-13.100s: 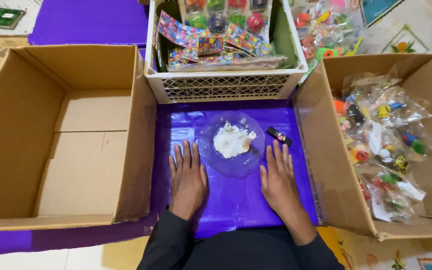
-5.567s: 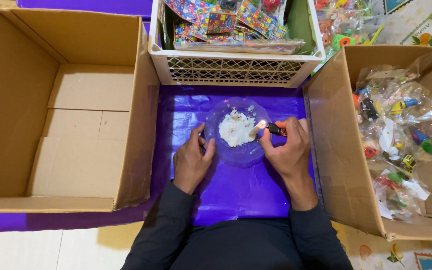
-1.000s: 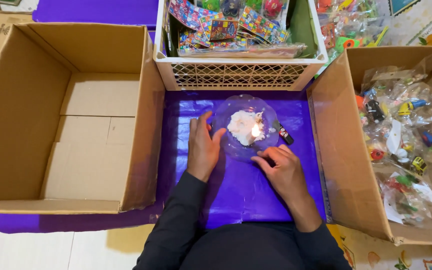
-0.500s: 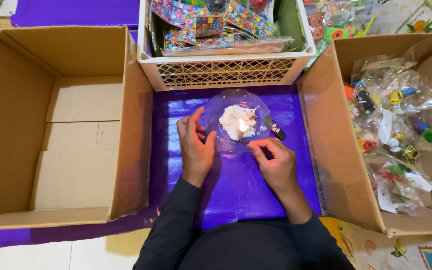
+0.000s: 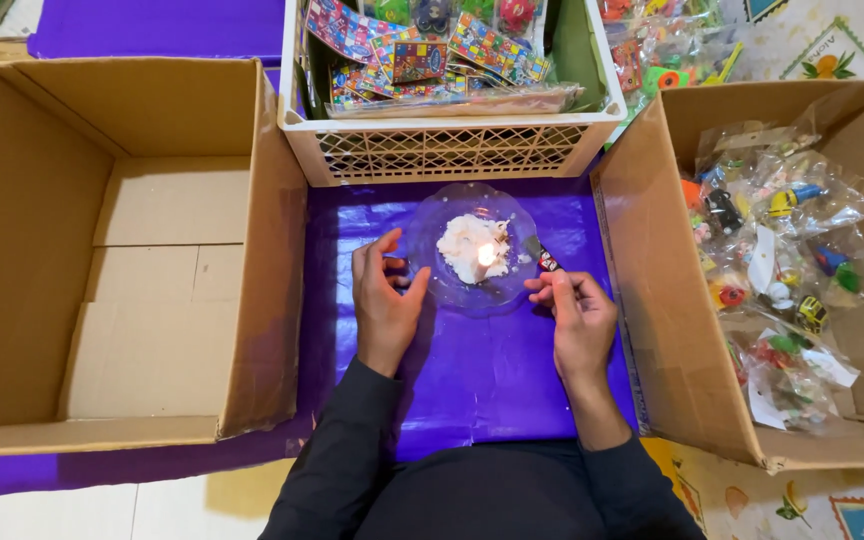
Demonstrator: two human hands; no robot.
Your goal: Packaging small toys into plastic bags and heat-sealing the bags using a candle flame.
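Change: half a second ago our right hand was on the cloth at six o'clock of the dish; now it sits at four o'clock.
Left box: the empty cardboard box (image 5: 152, 250) stands at nine o'clock.
Left hand (image 5: 384, 300): open, fingers curled loosely, thumb touching the clear dish (image 5: 472, 250); it grips nothing.
Dish: on the purple cloth (image 5: 472, 370), white lump (image 5: 472, 245) with a small flame.
Lighter (image 5: 544, 258): long axis runs ten to four o'clock, tip toward the flame.
Right hand (image 5: 577, 320): fingertips pinched just beside the lighter's lower end; we cannot tell if they grip it.
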